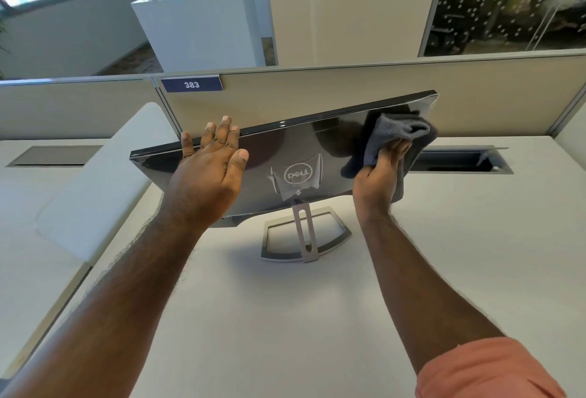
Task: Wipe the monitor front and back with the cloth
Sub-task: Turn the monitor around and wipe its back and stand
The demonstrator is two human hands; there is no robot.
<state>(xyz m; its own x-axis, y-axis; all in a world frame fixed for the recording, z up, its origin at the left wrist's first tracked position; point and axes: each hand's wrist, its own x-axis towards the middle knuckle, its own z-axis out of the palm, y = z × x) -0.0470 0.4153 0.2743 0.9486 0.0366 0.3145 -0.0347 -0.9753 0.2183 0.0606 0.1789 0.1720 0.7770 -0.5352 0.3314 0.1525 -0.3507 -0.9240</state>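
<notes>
Standing on the white desk (444,271), the Dell monitor (295,160) shows its glossy back to the camera. Right hand (380,175) grips the grey cloth (399,141) against the back's upper right area; left hand (212,166), fingers straight, steadies the top edge. Back-wiping appears under way; the next stroke should sweep leftward towards the logo.

The monitor (285,156) stands on the desk (269,318), before the partition (348,93).
</notes>
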